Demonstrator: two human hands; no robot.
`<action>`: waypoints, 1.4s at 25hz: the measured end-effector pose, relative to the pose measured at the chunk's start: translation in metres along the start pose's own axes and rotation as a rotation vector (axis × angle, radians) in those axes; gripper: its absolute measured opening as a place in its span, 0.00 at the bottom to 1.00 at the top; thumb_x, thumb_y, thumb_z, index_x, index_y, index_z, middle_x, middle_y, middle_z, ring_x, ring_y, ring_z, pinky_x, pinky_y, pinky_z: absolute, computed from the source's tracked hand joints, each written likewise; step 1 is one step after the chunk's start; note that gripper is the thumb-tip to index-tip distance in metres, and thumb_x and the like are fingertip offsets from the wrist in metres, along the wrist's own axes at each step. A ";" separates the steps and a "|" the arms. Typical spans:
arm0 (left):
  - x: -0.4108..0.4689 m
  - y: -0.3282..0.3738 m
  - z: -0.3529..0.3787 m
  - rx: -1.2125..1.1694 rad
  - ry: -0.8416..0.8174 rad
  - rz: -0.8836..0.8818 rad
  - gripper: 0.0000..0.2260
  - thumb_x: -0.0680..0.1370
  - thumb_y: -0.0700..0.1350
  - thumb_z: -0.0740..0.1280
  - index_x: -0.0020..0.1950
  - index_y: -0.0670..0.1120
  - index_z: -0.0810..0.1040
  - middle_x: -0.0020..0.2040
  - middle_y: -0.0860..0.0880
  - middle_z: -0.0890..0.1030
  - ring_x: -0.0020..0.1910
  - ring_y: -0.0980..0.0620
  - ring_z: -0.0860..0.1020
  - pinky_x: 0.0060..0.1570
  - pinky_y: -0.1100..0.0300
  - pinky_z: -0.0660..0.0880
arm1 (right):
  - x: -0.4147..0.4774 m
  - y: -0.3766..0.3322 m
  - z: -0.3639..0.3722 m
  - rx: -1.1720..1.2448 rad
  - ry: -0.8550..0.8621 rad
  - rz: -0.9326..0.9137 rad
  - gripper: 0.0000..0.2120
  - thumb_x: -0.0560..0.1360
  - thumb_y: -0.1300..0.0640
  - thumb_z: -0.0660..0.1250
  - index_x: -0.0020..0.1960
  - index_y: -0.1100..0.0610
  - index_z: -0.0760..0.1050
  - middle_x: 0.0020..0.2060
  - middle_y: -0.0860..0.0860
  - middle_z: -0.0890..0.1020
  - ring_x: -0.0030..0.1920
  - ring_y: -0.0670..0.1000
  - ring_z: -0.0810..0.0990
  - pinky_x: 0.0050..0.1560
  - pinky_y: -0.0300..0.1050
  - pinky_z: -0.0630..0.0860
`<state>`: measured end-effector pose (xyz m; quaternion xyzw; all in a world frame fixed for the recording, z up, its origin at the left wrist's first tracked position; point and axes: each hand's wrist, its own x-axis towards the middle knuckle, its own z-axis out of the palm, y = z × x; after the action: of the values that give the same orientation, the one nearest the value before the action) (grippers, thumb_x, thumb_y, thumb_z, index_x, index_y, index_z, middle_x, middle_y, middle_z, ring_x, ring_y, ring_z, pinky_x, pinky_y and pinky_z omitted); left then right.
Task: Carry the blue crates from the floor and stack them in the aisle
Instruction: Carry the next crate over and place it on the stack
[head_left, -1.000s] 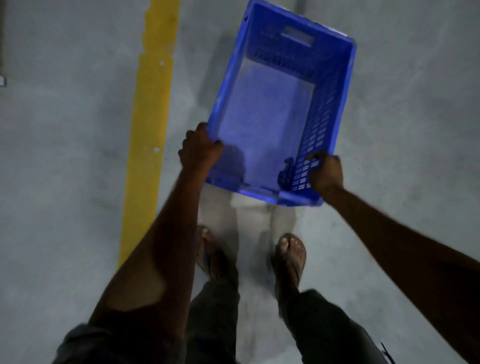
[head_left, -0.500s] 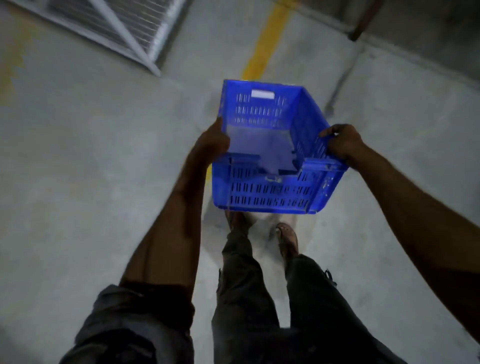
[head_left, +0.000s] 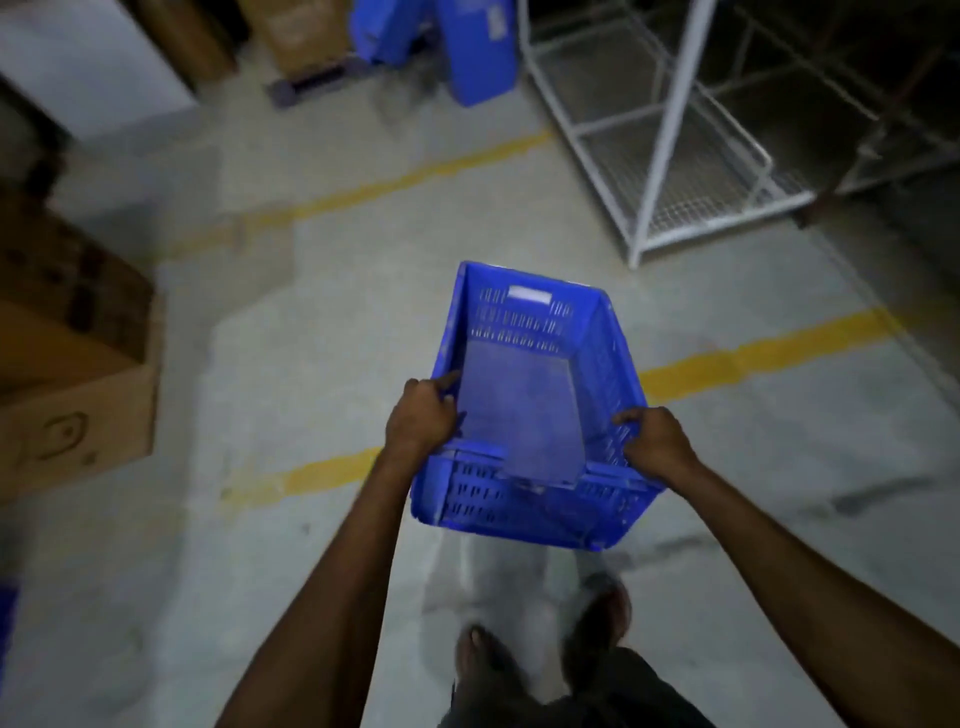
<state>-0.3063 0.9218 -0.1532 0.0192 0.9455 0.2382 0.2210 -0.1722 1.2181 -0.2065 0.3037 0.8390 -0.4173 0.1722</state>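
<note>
I carry one blue perforated crate (head_left: 524, 395) in front of me, held off the grey floor, its open top facing up and its inside empty. My left hand (head_left: 423, 415) grips the near left rim. My right hand (head_left: 652, 441) grips the near right rim. More blue crates (head_left: 467, 47) stand blurred at the far end of the floor, one leaning. My feet show below the crate.
A white wire-mesh rack (head_left: 665, 140) stands ahead on the right. Open cardboard boxes (head_left: 78, 374) sit on the left, and further boxes (head_left: 301, 31) at the back. Yellow floor lines (head_left: 753, 348) cross the concrete under and beyond the crate.
The view has lifted and swung as I walk with the crate: the rack, boxes and far blue crates have come into sight. Both hands keep their hold on the rim.
</note>
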 end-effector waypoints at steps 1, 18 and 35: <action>-0.024 -0.030 -0.016 -0.031 0.056 -0.031 0.22 0.78 0.45 0.61 0.73 0.56 0.73 0.57 0.38 0.80 0.49 0.37 0.82 0.54 0.50 0.79 | -0.008 -0.021 0.018 -0.050 -0.020 -0.061 0.20 0.66 0.66 0.67 0.49 0.43 0.79 0.61 0.58 0.80 0.51 0.63 0.83 0.47 0.49 0.77; -0.476 -0.549 -0.197 -0.734 0.869 -0.451 0.23 0.69 0.65 0.74 0.32 0.45 0.81 0.26 0.51 0.76 0.30 0.56 0.72 0.41 0.57 0.71 | -0.367 -0.318 0.462 0.066 -0.561 -0.736 0.26 0.64 0.56 0.83 0.61 0.47 0.81 0.61 0.46 0.79 0.61 0.49 0.79 0.59 0.43 0.74; -0.583 -0.879 -0.427 -0.601 1.340 -0.574 0.22 0.68 0.56 0.79 0.41 0.44 0.70 0.32 0.53 0.70 0.30 0.56 0.66 0.36 0.55 0.64 | -0.508 -0.607 0.790 -0.200 -0.988 -1.275 0.31 0.53 0.42 0.86 0.54 0.40 0.82 0.62 0.49 0.73 0.65 0.44 0.74 0.61 0.29 0.69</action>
<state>0.0975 -0.1286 0.0186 -0.4341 0.7403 0.3780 -0.3474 -0.1564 0.1125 -0.0377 -0.4688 0.7110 -0.4442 0.2780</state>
